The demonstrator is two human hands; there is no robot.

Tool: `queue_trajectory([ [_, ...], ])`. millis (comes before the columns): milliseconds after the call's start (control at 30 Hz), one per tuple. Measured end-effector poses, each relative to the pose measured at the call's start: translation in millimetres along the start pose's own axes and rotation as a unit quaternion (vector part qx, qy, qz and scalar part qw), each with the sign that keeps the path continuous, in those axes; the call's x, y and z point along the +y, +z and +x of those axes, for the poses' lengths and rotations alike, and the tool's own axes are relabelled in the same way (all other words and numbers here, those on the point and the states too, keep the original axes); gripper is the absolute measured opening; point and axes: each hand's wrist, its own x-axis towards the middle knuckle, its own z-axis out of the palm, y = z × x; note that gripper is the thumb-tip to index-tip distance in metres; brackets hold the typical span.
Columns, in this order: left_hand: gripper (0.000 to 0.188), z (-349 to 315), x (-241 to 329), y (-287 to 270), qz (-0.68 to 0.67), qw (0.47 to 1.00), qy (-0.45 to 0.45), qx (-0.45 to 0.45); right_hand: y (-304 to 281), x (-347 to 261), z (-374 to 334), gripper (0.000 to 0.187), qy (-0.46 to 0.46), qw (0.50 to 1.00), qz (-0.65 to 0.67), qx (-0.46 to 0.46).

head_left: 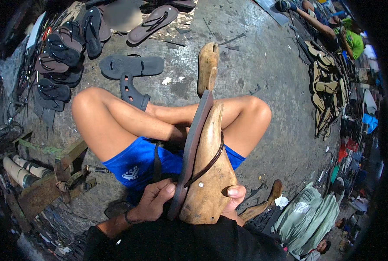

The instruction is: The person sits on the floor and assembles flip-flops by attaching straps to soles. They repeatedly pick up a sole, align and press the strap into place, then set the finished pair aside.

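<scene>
Head view: with our left hand (pixel 152 203), thumb uppermost, we clamp the sandal (pixel 192 152); our right hand (pixel 234 201) grasps the wooden last (pixel 211 187).

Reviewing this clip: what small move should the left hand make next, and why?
Probably press the sole inward against the wooden last. The left hand already has its thumb at the sole's edge, near one end of the strap that crosses the last, while the right hand grips the last's wide end and could brace it.
</scene>
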Motion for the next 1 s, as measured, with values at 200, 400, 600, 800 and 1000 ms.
queue_trajectory([
  [200,0.036,-3.3,-4.2,-11.7,-0.016,0.998,-0.045,-0.052,-4.1,-1.6,3.8,0.093,0.008,0.998,-0.061,-0.035],
  [400,0.087,53.3,-27.0,-29.5,-0.156,0.978,0.098,-0.100,-1.4,-33.4,37.4,0.095,-0.025,0.911,-0.391,-0.125],
  [600,0.073,42.2,40.6,-73.2,-0.003,0.987,0.153,0.040,0.6,8.5,118.6,0.107,0.063,0.875,-0.436,-0.199],
  [800,0.062,49.2,-10.1,-85.4,0.125,0.962,0.162,0.183,-44.6,70.5,146.9,0.091,0.058,0.843,-0.516,-0.142],
  [1000,0.089,34.5,17.2,-92.9,-0.124,0.982,0.137,0.043,11.6,26.7,110.8,0.110,-0.081,0.841,-0.489,-0.218],
])
